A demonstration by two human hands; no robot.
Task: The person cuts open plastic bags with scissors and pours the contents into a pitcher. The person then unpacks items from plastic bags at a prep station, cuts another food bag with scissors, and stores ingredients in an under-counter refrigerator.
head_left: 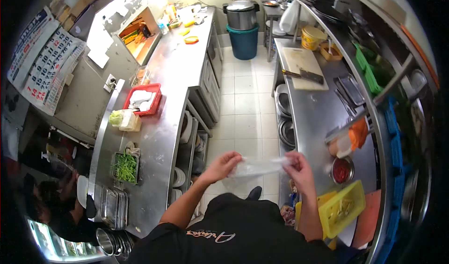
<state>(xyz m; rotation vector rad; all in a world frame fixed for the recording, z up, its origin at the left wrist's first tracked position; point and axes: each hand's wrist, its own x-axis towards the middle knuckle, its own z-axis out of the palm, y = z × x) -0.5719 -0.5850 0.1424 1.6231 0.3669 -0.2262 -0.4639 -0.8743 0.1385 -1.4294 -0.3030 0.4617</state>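
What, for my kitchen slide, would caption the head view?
Left hand and right hand hold thin translucent plastic above a tiled floor.

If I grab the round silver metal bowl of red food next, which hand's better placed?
Probably your right hand: it's nearer the round silver metal bowl than your left hand, though both grip the thin clear plastic.

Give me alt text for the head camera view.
A person's left hand and right hand hold thin, clear plastic between them above a tiled floor. Steel counters flank it, with greens on the left and a cutting board on the right.
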